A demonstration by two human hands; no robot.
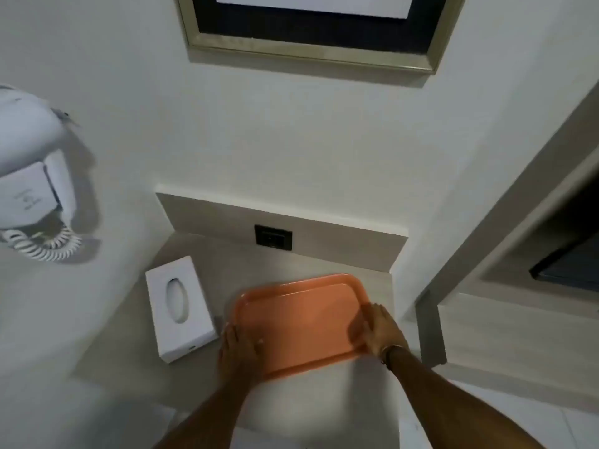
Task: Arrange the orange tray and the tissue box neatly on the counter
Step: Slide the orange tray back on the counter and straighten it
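Orange tray (304, 319), smooth plastic with rounded corners, lies low in the frame's centre on the pale counter (227, 254), left hand (238, 348) and right hand (382, 332) gripping its ends, the white rectangular tissue box (180, 307) just left, beneath a wall-mounted hairdryer (32, 176).

text: none legible | hair dryer mount (30, 192): faint marks, too blurred to read

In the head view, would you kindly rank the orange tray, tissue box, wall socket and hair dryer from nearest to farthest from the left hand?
From the left hand:
1. Orange tray, held at its left edge.
2. Tissue box, just to the left on the counter.
3. Wall socket, on the backsplash behind.
4. Hair dryer, mounted on the far left wall.
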